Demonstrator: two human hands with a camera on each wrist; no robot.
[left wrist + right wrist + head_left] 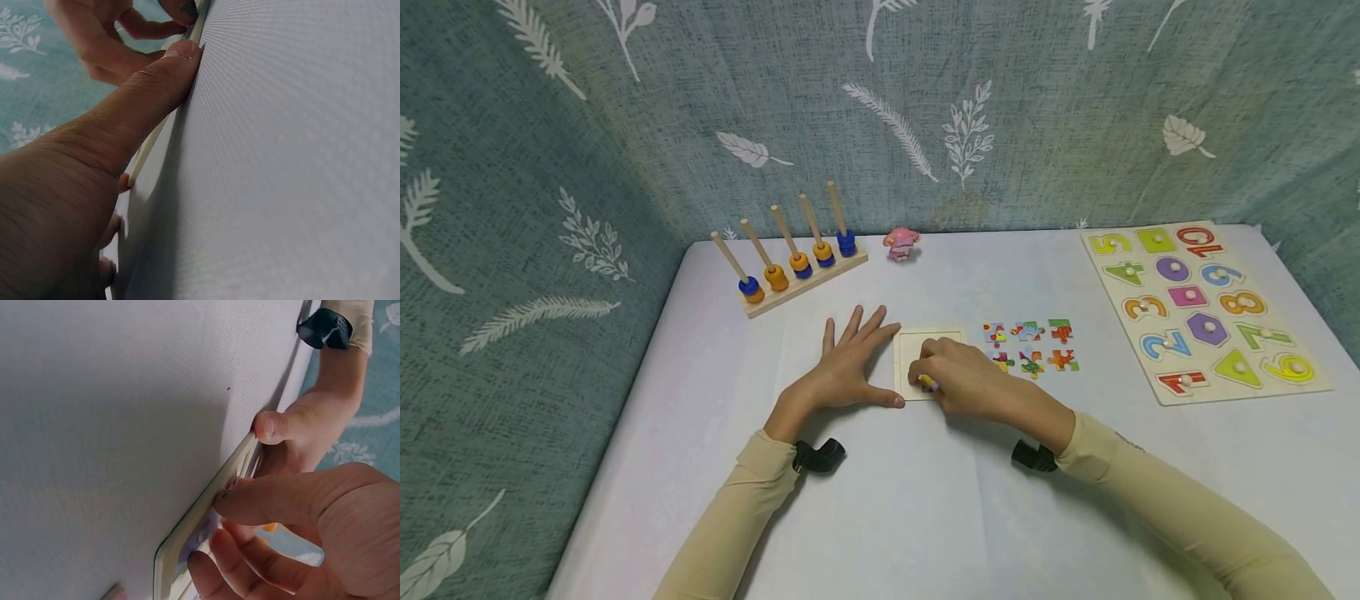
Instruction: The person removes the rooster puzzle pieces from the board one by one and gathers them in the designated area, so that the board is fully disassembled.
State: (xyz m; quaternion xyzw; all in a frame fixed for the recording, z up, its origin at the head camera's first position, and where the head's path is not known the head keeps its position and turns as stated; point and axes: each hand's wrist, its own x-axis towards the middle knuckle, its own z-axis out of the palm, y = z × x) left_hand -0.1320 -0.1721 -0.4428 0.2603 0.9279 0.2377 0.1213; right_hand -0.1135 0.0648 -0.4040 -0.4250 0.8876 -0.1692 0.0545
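A small square wooden puzzle tray [904,354] lies flat on the white table. My left hand [847,367] is spread at its left side, thumb tip at the near left corner and forefinger at the far left one. Over the tray, my right hand [958,379] has its fingers curled down and pinches a yellow and purple jigsaw piece [927,382] near the bottom edge. In the right wrist view, the thumb and fingertips are on the purplish piece [201,540] inside the tray rim [164,569]; the fingers hide part of it.
Several loose jigsaw pieces [1031,360] lie in two rows right of the tray. A number and shape peg board [1138,354] lies further right. Behind stand a wooden bead counter [805,285] and a small pink figure [901,242], near the leaf-patterned curtain [850,142].
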